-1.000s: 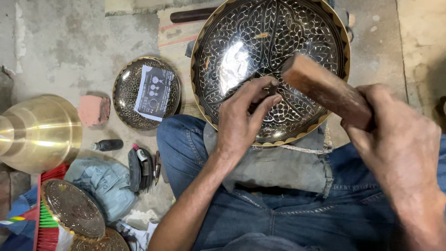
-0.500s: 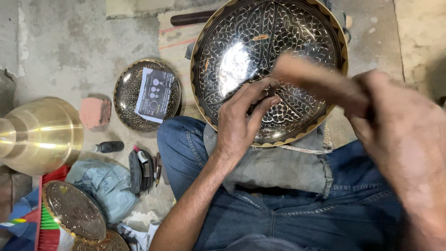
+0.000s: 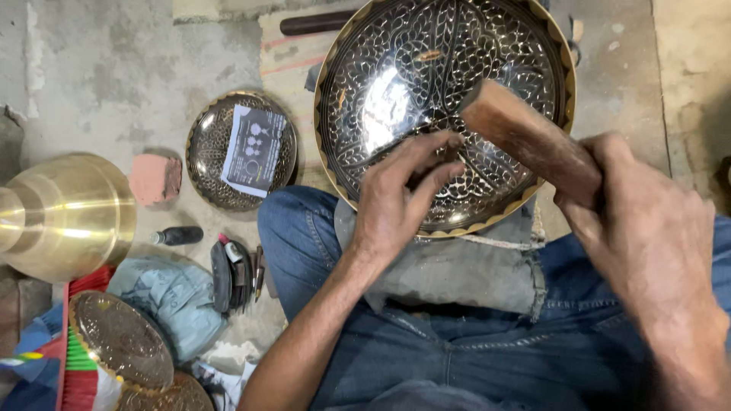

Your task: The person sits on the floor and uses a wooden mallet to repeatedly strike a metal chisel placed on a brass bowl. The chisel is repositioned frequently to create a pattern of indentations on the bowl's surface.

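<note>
The left hand [image 3: 400, 202] pinched a small tool, fingers together, inside the engraved plate [image 3: 495, 46]; the right hand [image 3: 647, 228] clamped a wooden mallet [image 3: 525, 137] just beside those fingertips, within the rim.

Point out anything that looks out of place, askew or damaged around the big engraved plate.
Nothing looks damaged. One oddity: a printed paper card lies inside the smaller engraved plate on the floor. The large plate rests tilted against the knees, steadied by the left hand.

You're sitting on a bare concrete floor [image 3: 91, 84]. On it, toward its left edge, lie a brass vessel [image 3: 65, 213], a pink brick piece [image 3: 154, 178], a small engraved plate [image 3: 242, 150] and a black bottle [image 3: 177, 236].
</note>
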